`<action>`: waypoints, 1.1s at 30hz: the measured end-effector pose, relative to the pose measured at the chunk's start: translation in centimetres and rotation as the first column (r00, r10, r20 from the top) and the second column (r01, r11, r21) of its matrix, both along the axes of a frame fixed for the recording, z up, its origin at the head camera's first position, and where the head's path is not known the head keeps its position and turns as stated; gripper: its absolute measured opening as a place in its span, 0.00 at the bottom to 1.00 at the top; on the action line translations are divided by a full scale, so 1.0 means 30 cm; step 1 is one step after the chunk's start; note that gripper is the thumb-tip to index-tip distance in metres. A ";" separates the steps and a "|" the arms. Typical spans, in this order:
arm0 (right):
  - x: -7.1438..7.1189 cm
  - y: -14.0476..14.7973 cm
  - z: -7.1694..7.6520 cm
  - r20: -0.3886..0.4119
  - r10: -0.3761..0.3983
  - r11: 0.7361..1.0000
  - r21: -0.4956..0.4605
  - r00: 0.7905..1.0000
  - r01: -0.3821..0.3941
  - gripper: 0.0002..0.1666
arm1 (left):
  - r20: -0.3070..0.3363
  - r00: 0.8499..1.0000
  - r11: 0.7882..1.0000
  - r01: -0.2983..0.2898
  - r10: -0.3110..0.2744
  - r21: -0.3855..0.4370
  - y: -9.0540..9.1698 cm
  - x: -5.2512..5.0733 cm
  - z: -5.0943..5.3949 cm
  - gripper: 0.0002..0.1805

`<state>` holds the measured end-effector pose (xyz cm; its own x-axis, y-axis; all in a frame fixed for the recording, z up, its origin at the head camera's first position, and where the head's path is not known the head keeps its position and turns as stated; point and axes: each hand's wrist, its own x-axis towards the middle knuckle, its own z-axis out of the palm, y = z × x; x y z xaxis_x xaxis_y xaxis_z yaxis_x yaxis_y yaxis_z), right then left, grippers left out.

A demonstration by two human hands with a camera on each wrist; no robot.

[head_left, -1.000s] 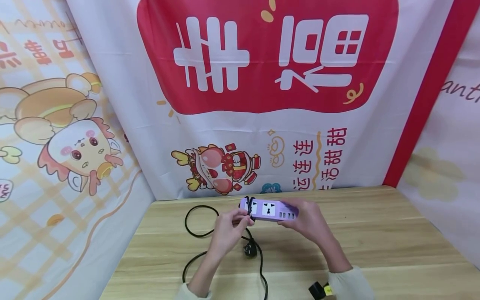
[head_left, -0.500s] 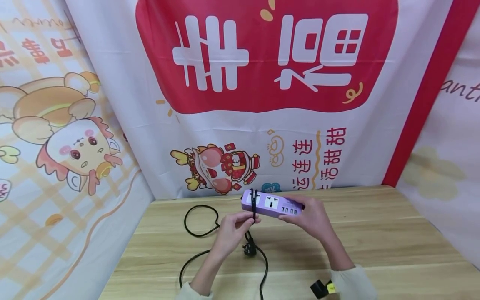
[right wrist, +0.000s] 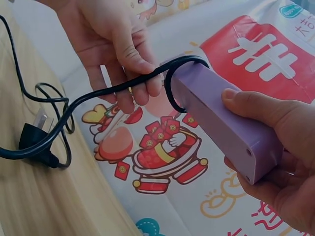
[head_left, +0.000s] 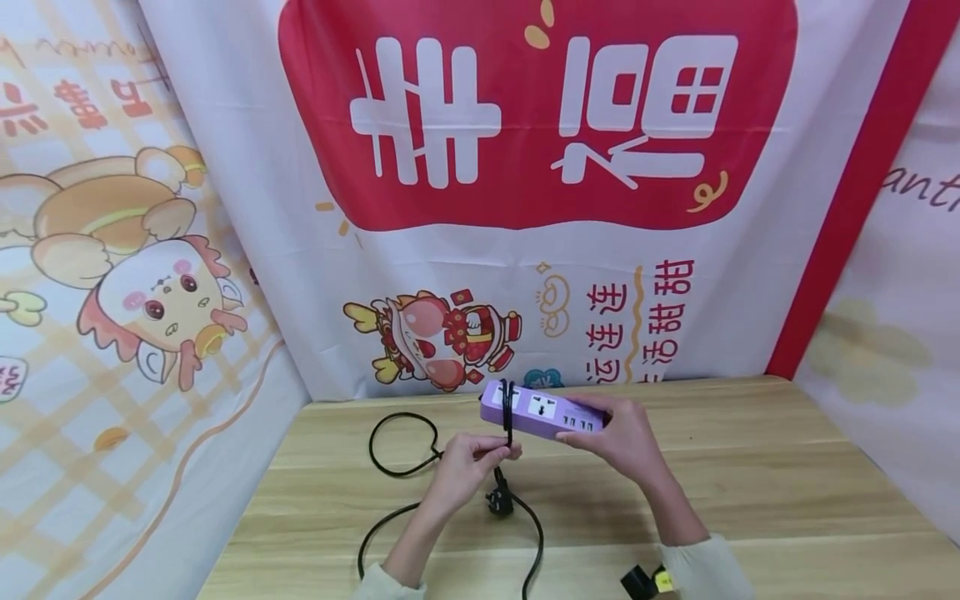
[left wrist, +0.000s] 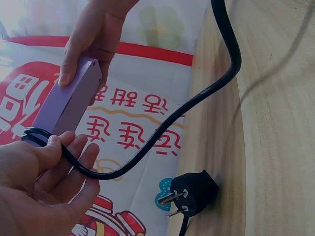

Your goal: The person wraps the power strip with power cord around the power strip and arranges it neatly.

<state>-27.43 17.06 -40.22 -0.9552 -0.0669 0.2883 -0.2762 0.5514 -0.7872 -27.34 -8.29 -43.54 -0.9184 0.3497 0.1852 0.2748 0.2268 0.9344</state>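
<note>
A purple power strip [head_left: 525,414] with white sockets is held above the table, its right end gripped by the right hand [head_left: 626,437]. Black cable [head_left: 508,408] loops around the strip near its left end. Just below that loop, the left hand [head_left: 463,473] pinches the cable between thumb and fingers. In the left wrist view the cable [left wrist: 162,129] runs from the left hand [left wrist: 49,182] in a wide curve. The right wrist view shows the right hand [right wrist: 280,142] around the strip [right wrist: 221,118], thumb on its side. The black plug [head_left: 500,500] is below the hands.
Loose black cable [head_left: 390,472] curls over the left part of the wooden table [head_left: 787,483]. A black and yellow object [head_left: 639,582] lies near the right sleeve. Printed cloth [head_left: 450,250] hangs behind and at both sides.
The left hand has moved slightly down from the strip with the cable. Over the past second, the strip has tilted, its right end lower. The cable below the plug has shifted a little right.
</note>
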 end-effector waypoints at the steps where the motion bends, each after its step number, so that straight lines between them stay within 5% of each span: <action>1: 0.000 0.001 -0.003 0.010 0.005 1.000 -0.009 1.000 -0.005 0.39 | 0.011 1.000 1.000 0.004 -0.004 0.004 0.000 0.000 -0.005 0.12; 8: 0.005 0.009 -0.016 0.099 0.047 0.993 -0.109 0.994 -0.036 0.39 | 0.129 0.988 0.993 0.069 -0.081 0.096 -0.006 -0.001 -0.047 0.12; 15: 0.013 0.020 -0.024 0.163 0.157 0.976 -0.178 0.974 -0.128 0.35 | 0.154 0.986 0.997 0.061 -0.066 0.042 -0.022 -0.003 -0.088 0.11; 20: 0.018 0.023 -0.005 0.104 0.248 0.963 -0.139 0.963 -0.233 0.33 | 0.198 0.977 0.993 0.052 -0.072 0.102 -0.034 0.000 -0.085 0.17; 23: 0.024 0.030 0.008 0.057 0.318 0.944 -0.112 0.946 -0.311 0.32 | 0.142 0.989 0.997 0.026 -0.035 0.067 -0.042 0.007 -0.083 0.22; 27: 0.032 0.045 0.022 0.042 0.394 0.917 -0.081 0.918 -0.390 0.31 | -0.030 0.999 1.000 0.016 -0.016 -0.002 -0.041 0.008 -0.073 0.15; 31: 0.030 0.057 0.031 0.037 0.454 0.890 -0.057 0.890 -0.452 0.30 | -0.238 0.962 0.991 0.137 -0.130 0.012 -0.036 -0.014 -0.045 0.08; 33: 0.027 0.060 0.033 0.030 0.486 0.874 -0.038 0.873 -0.485 0.29 | -0.279 0.943 0.982 0.189 -0.182 0.002 -0.038 -0.021 -0.029 0.08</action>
<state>-26.61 18.86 -39.24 -0.8148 -0.5173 0.2617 -0.4734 0.3331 -0.8154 -27.98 -9.44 -44.40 -0.7491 0.5000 0.4346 0.5578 0.1220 0.8210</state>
